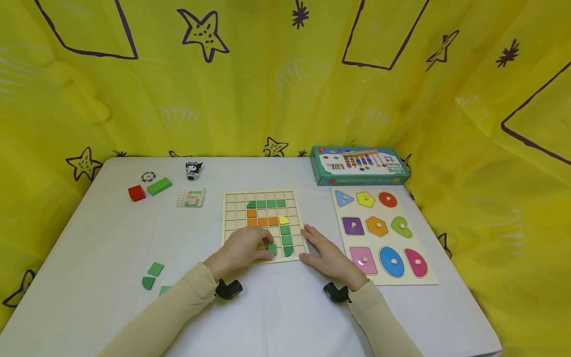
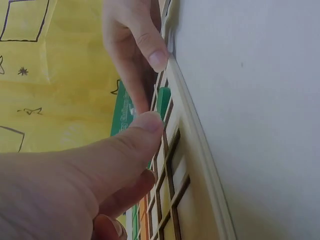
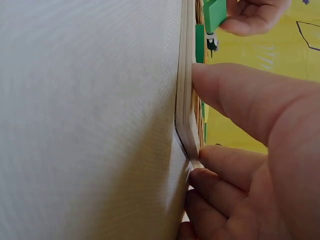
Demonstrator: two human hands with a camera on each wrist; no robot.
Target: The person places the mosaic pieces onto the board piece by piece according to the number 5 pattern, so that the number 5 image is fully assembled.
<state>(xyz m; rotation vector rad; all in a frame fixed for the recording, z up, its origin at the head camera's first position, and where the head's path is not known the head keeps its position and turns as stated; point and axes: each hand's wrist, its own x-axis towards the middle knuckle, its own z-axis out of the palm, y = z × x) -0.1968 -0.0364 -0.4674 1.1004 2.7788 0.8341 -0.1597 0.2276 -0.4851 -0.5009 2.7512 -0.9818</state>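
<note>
A wooden grid board (image 1: 234,196) lies mid-table with green, orange and yellow tiles in its squares. Between thumb and fingers, my left hand (image 1: 243,248) pinches a green square tile (image 1: 272,248) over the board's near rows. The right wrist view shows that green tile (image 3: 215,15) tilted and raised above the board. My right hand (image 1: 330,258) rests against the board's near right corner, its fingers extended and its thumb on the edge. A column of green tiles (image 1: 286,239), the lowest one rounded, lies in the grid between the two hands.
Loose green tiles (image 1: 155,269) lie at the left, one partly behind the left sleeve. A pattern card (image 1: 191,197), red block (image 1: 136,193), green block (image 1: 159,186) and small figurine (image 1: 193,170) stand farther back. Rightward are a knobbed shape puzzle (image 1: 388,240) and a game box (image 1: 360,166).
</note>
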